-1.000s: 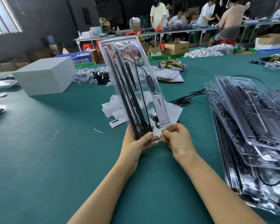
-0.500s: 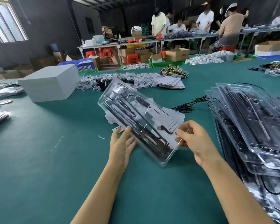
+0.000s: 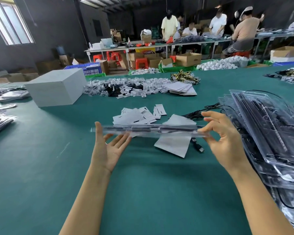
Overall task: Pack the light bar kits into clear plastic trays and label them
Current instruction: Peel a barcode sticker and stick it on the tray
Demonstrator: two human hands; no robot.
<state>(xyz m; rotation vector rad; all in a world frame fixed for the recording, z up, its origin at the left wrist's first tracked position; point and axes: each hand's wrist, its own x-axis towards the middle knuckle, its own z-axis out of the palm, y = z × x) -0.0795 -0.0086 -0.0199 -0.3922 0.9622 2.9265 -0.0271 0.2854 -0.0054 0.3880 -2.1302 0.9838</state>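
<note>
Care suits this turn: clear plastic tray of black light bars (image 3: 148,130), edge-on, rests on the flat left hand (image 3: 109,146) while right hand (image 3: 222,138) fingers (image 3: 209,128) pinch its end, so keep both ends level.

Your green counter (image 3: 41,175) carries a white box (image 3: 55,87), scattered white labels (image 3: 137,114), a black cable (image 3: 200,112), and stacked packed trays (image 3: 268,133) at your right.
</note>
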